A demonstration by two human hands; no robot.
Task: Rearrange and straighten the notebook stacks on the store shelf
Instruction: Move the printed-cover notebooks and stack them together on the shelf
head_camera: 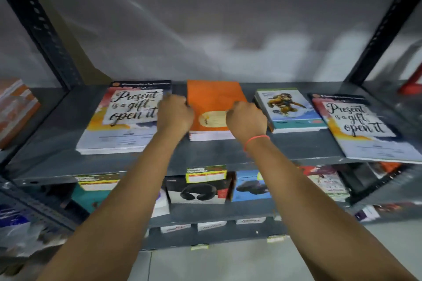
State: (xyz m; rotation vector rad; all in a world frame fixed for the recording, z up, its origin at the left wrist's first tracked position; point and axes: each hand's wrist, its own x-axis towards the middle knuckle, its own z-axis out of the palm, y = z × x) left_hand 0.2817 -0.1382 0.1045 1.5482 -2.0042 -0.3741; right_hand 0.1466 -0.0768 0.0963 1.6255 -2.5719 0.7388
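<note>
Four notebook stacks lie flat in a row on the grey metal shelf (205,157). Both hands are at the orange notebook stack (213,98), second from the left: the left hand (174,115) is curled against the stack's left edge, and the right hand (246,117) rests with bent fingers on its right side, over the cover's pale oval label. Whether either hand is actually gripping the stack or only pressing against it cannot be told, since the fingertips are hidden behind the knuckles. A thin red bracelet (255,140) circles the right wrist. Just left of the left hand sits a larger stack with "Present is a gift, open it" on its cover (118,121), turned slightly askew to the shelf front. To the right of the orange stack is a smaller astronaut-cover stack (288,109), near the right hand, and beyond it a second "Present is a gift" stack (365,128), rotated and hanging over the front lip of the shelf. Dark perforated uprights (38,27) frame the bay. On the shelf below stand boxed goods, among them a headphone box (196,191).
</note>
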